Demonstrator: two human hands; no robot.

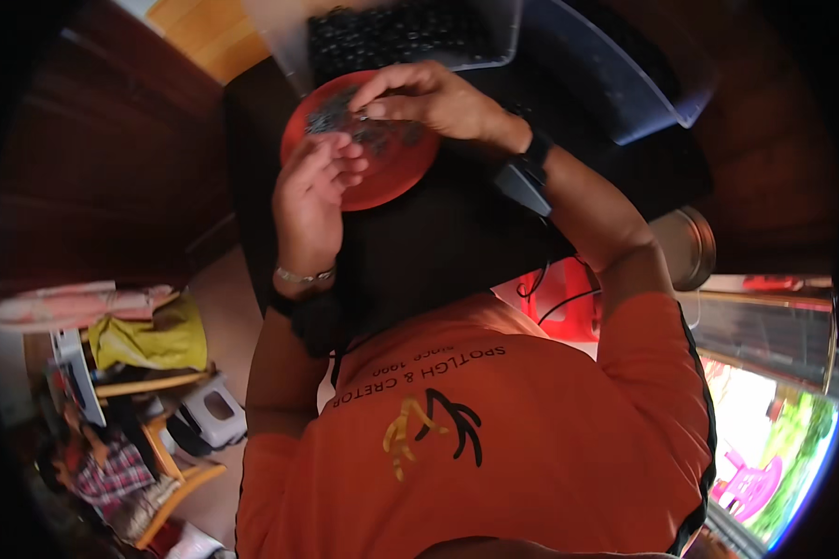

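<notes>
A round red plate or shallow bowl lies on the dark tabletop, with a scatter of small grey metallic-looking pieces in it. Over its right side reaches my right hand, thumb and forefinger pinched together. A tiny shiny bit shows at those fingertips, too small and blurred to name. My left hand is at the plate's left near side, palm turned inward, its fingers loosely curved and apart. Nothing shows in the left hand.
Beyond the plate stands a clear plastic bin full of small black pieces. Another translucent bin is to its right. The dark table has a cable near its front edge. A red stool or chair is below, beside my right arm.
</notes>
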